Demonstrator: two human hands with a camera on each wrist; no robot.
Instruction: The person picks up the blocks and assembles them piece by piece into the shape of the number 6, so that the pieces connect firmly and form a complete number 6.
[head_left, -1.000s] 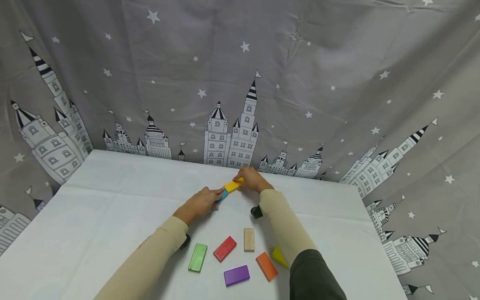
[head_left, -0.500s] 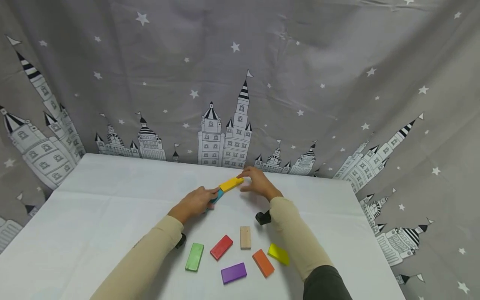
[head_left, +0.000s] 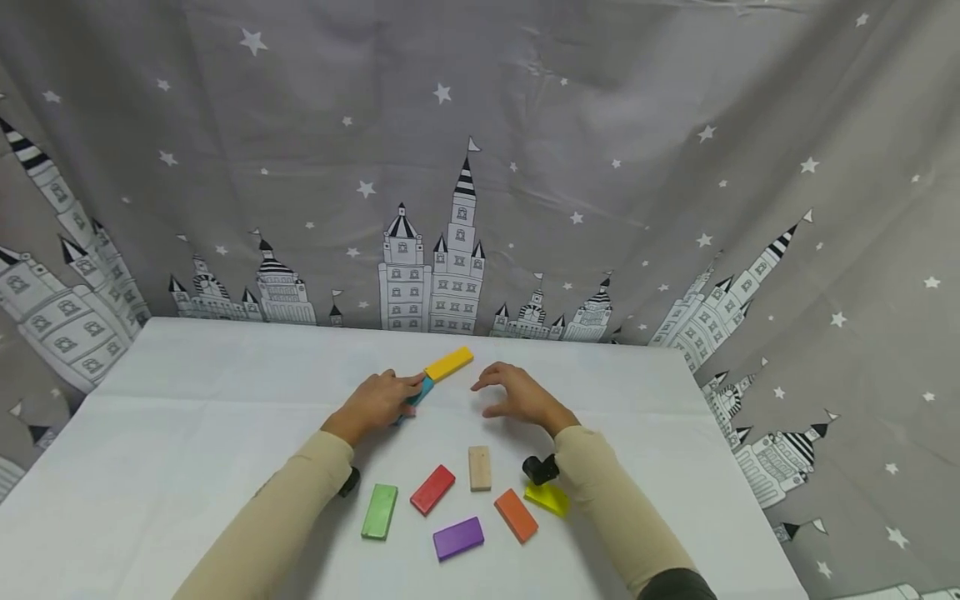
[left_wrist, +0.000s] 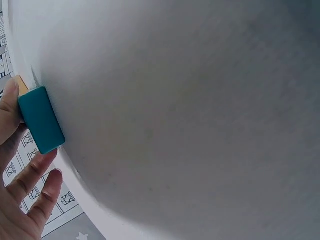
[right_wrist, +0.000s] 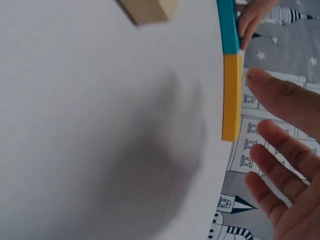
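My left hand holds a teal wooden block at the back of the white table, with the fingers partly covering it. In the left wrist view the teal block is between the thumb and fingers. End to end with it lies a golden-yellow block, slanting to the far right; their ends meet in the right wrist view, where the yellow block shows its long side. My right hand hovers to the right of the yellow block, fingers spread and loosely bent, holding nothing.
Nearer me on the table lie a natural wood block, a red block, a green block, a purple block, an orange block and a lemon-yellow block. A grey castle-print curtain hangs behind.
My right hand has let go of the golden-yellow block and drawn back to the right and toward me. The left hand stays on the teal block. The head view has shifted slightly.
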